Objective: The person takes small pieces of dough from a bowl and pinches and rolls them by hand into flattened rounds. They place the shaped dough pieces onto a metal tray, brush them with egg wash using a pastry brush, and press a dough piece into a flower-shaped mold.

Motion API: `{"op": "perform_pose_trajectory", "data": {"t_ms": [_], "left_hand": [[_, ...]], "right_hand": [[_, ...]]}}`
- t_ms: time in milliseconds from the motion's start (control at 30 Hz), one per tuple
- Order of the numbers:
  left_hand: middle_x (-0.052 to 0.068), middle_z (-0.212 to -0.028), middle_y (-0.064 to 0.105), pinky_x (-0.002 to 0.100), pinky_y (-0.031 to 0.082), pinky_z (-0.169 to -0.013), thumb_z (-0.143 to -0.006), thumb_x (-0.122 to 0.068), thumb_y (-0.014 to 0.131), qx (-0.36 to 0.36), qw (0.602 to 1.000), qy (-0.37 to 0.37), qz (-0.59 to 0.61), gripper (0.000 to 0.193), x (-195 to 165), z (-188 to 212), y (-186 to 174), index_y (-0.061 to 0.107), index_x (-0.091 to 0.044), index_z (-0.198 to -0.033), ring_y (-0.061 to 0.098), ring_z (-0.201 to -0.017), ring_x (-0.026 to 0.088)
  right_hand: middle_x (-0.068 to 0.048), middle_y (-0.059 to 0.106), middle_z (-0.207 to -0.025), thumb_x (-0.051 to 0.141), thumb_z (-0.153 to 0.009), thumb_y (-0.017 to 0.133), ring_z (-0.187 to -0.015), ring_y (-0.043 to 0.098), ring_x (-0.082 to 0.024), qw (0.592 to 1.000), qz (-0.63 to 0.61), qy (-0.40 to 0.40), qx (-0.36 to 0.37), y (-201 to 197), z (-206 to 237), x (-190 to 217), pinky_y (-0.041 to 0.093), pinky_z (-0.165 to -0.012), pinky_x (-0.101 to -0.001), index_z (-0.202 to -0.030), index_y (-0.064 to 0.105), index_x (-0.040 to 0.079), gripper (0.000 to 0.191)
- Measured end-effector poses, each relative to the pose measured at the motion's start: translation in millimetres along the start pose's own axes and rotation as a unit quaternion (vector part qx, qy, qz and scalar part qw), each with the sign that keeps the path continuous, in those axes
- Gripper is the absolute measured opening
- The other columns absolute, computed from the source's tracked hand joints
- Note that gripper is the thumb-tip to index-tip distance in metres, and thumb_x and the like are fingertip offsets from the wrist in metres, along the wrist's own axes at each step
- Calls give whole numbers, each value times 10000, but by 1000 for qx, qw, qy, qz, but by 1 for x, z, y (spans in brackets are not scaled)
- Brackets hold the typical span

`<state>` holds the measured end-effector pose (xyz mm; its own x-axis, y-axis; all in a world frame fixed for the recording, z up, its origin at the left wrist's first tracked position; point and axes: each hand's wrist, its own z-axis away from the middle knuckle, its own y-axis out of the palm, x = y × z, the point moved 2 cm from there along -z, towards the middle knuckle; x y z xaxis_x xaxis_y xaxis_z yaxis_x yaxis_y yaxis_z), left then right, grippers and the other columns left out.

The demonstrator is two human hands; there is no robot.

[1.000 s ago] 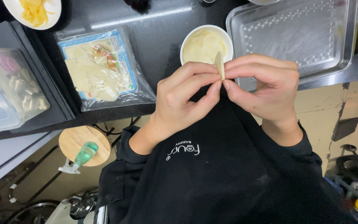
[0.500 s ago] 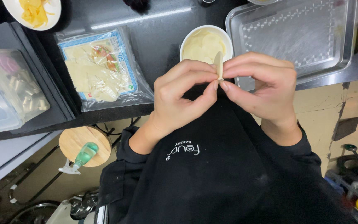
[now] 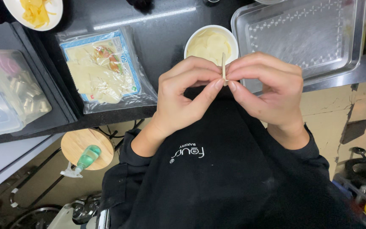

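Note:
My left hand (image 3: 183, 95) and my right hand (image 3: 267, 91) meet in front of my black top, fingertips pinched together on a thin pale dough wrapper (image 3: 223, 68) held edge-on between them. Just beyond the fingertips a white bowl (image 3: 234, 42) with pale round wrappers stands on the dark counter (image 3: 157, 34). An open plastic pack of square wrappers (image 3: 102, 70) lies to the left of the bowl.
A metal tray (image 3: 301, 34) sits at the right, a white plate (image 3: 54, 15) with yellow food at top left. A clear plastic box (image 3: 9, 95) is at far left. Below the counter, a wooden stool (image 3: 75, 144) carries a green spray bottle (image 3: 83, 161).
Both hands have stayed pinched on the wrapper, with only small shifts of the fingers along its edge.

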<state>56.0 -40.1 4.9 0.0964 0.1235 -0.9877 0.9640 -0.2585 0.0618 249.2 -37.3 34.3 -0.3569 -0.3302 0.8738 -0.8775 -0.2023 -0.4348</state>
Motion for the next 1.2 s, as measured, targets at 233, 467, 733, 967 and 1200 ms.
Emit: {"op": "perform_pose_trajectory", "data": {"t_ms": [233,467,733,967,1200], "left_hand": [[93,-1140,681,237,652,-870,-998,25,715,-2,1000,21,-12,80,-1,1,0,708,19,-1077,731,-983,147],[77,-1104,696,242,616,-793,-957,-11,773,-13,988,93,-119,131,-7,1,-1,712,-12,-1072,737,-918,165],[56,-1079,684,260,593,-738,-929,-27,805,-8,975,112,-192,152,-14,5,1,696,-28,-1034,724,-907,183],[62,-1084,679,255,607,-748,-912,-9,790,-7,983,94,-160,150,-11,4,1,688,-19,-1022,725,-874,170],[78,-1099,689,233,650,-821,-934,15,765,-5,994,56,-98,120,-6,8,-1,693,6,-1030,743,-928,143]], "right_hand": [[-143,725,-1048,-96,-916,756,-949,735,-211,1000,5,-10,2,-1,-4,5,576,-834,-262,-1036,708,-39,141],[-153,724,-992,-98,-879,772,-957,742,-244,1000,17,-25,-7,0,-10,12,593,-853,-297,-1007,703,-57,150],[-138,739,-1038,-101,-898,770,-963,756,-230,998,46,-34,5,0,0,9,598,-840,-274,-1019,721,-43,143],[-139,735,-1020,-88,-883,766,-952,748,-214,1000,12,-13,3,1,4,2,588,-841,-264,-1021,716,-38,156],[-128,727,-1030,-69,-899,791,-923,730,-187,1000,-3,-2,12,3,5,-1,572,-816,-251,-1021,721,-27,147]]}}
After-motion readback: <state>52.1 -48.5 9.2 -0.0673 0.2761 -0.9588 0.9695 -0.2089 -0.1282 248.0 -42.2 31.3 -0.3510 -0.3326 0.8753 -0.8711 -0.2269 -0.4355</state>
